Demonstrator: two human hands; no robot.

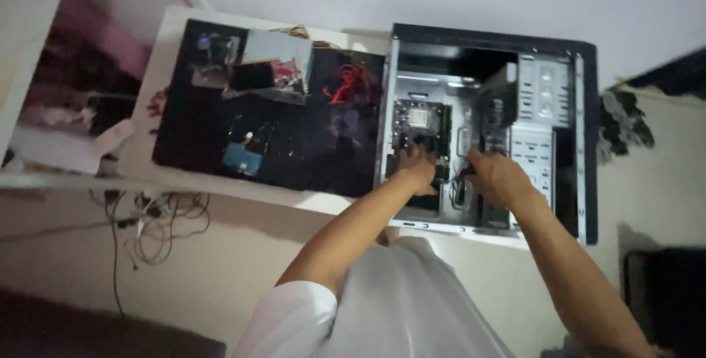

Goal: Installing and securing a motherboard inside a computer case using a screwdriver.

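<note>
An open computer case [581, 137] lies on its side on a white desk [173, 49], its motherboard [421, 119] showing inside. My left hand [415, 167] rests on the lower part of the motherboard, fingers curled on a component I cannot make out. My right hand [496, 174] reaches into the case to the right of it, near cables and a dark part; whether it grips anything is hidden. A drive cage [540, 101] fills the case's right side.
A black mat [191, 137] on the desk holds a hard drive [243, 156], red cables [346, 82] and a few small parts [257, 71]. Loose wires [158, 218] hang below the desk edge. Shelves [59, 108] stand at the left.
</note>
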